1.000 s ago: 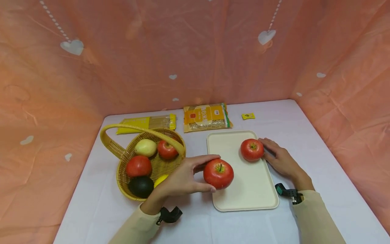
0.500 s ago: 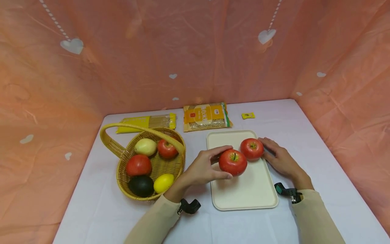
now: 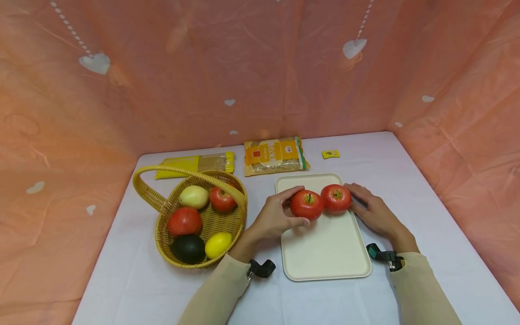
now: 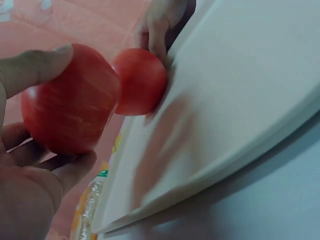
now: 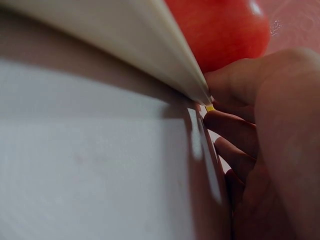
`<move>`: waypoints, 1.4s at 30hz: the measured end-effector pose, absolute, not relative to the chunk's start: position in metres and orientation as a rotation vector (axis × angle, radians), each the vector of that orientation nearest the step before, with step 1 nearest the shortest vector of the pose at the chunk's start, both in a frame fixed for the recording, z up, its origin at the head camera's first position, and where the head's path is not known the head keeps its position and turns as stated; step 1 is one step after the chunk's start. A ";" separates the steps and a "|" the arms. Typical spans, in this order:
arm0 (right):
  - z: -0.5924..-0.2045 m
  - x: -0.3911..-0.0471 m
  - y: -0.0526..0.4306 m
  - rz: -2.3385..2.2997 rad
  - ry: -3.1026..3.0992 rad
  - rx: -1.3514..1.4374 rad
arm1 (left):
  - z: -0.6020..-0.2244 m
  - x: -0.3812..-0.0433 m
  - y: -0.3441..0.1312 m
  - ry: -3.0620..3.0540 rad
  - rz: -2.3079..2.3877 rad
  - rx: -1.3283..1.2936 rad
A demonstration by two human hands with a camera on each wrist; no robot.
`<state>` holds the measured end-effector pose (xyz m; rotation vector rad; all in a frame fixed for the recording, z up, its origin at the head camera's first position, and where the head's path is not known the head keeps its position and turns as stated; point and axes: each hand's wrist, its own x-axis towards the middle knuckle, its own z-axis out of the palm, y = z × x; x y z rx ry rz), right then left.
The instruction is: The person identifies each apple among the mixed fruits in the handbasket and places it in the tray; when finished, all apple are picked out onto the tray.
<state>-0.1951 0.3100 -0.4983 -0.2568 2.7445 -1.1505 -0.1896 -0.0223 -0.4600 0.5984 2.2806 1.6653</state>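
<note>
Fingers [image 4: 77, 170] and thumb of the left hand [image 3: 274, 217] curl round opposite sides of a red apple [image 3: 306, 206], held over the far half of a cream tray [image 3: 325, 257]. From my distant seat I judge it firm, smooth and moderately heavy, unless it is a lighter imitation; it should roll sooner than squash. I would take hold at its widest part, thumb facing fingers, because glossy skin could slip from a shallow pinch, and a drop might bruise it. Immediately to its right sits a second apple [image 3: 336, 199]; I cannot tell whether the two touch. The right hand [image 3: 375, 215] rests, loosely bent, at the tray's right edge beside that apple; how hard it presses is unclear. Farther left stands a handled wicker basket [image 3: 213, 221] holding fruit [image 3: 185, 221].
</note>
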 end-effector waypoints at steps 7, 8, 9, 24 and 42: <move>-0.500 -0.195 0.311 -1.141 2.756 -0.262 | -0.472 -0.198 -0.014 2.331 1.646 0.564; -0.500 -0.195 0.311 -1.142 2.755 -0.263 | -0.473 -0.199 -0.012 2.338 1.642 0.563; -0.500 -0.195 0.311 -1.143 2.754 -0.264 | -0.475 -0.200 -0.011 2.351 1.636 0.560; -0.502 -0.197 0.311 -1.154 2.757 -0.281 | -0.485 -0.203 -0.005 2.434 1.565 0.455; -0.501 -0.196 0.311 -1.145 2.749 -0.260 | -0.467 -0.191 -0.009 2.639 1.429 0.624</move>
